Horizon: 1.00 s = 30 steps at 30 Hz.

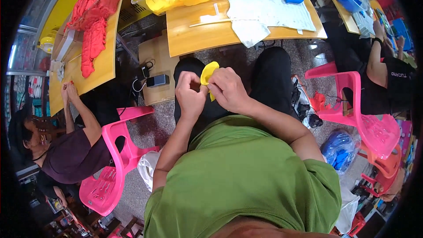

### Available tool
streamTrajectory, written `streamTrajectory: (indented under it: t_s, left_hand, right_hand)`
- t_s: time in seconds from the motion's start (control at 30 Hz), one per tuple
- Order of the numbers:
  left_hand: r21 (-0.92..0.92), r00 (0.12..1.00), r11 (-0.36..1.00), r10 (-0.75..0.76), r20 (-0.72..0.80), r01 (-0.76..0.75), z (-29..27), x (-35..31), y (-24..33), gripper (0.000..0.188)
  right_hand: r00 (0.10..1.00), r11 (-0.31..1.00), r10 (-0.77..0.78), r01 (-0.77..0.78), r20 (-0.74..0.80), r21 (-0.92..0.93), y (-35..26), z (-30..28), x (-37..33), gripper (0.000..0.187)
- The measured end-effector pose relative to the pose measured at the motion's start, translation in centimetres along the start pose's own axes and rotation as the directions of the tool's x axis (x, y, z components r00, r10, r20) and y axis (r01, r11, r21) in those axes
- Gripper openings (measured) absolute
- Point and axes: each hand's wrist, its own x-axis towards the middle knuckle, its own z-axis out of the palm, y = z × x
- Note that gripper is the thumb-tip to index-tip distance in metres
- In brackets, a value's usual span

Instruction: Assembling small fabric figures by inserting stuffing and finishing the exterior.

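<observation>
Seen from above, a person's 2 bare hands met over the lap, just short of a wooden table's (194, 39) near edge. Between them was a small yellow fabric piece (209, 71), its rounded end standing above the fingers and a narrow tip showing below. The right hand (228, 90) pinched it between thumb and fingers; the left hand (191, 97) pinched its lower left side, though its exact contact was partly hidden.

Uneven pulling could have stretched the fabric or strained any seam. With only fingertips on it, a slip could have dropped it between the dark-trousered knees (272, 72) onto the speckled floor (304, 55). On the table, a thin wooden stick (211, 22) lay near the white cloth (273, 17); a careless reach might have rolled it off.
</observation>
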Motion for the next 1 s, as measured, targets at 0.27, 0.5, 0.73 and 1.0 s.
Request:
streamTrajectory:
  t_s: [0.27,0.5,0.73,1.0]
  left_hand:
    - [-0.561,0.998,0.825,0.065,-0.015,-0.062,1.0,0.1,-1.5,0.032]
    - [-0.139,0.925,0.919,0.349,-0.15,-0.369,0.4,1.2,0.9,0.031]
    - [-0.153,0.959,0.954,0.236,-0.157,-0.26,1.6,0.2,0.0,0.026]
    - [-0.658,0.958,0.708,-0.276,0.077,0.257,4.5,-2.9,-2.1,0.009]
  right_hand:
    - [0.988,0.983,-0.021,-0.007,0.152,0.184,-0.3,-0.2,-0.2,0.011]
    - [0.969,0.978,-0.057,0.006,0.239,0.207,-0.3,-1.0,-0.3,0.014]
    - [0.99,0.976,-0.138,0.135,-0.006,-0.169,0.6,-1.0,-0.6,0.017]
    - [0.999,0.901,-0.044,0.051,0.028,-0.431,3.5,1.0,-2.1,0.017]
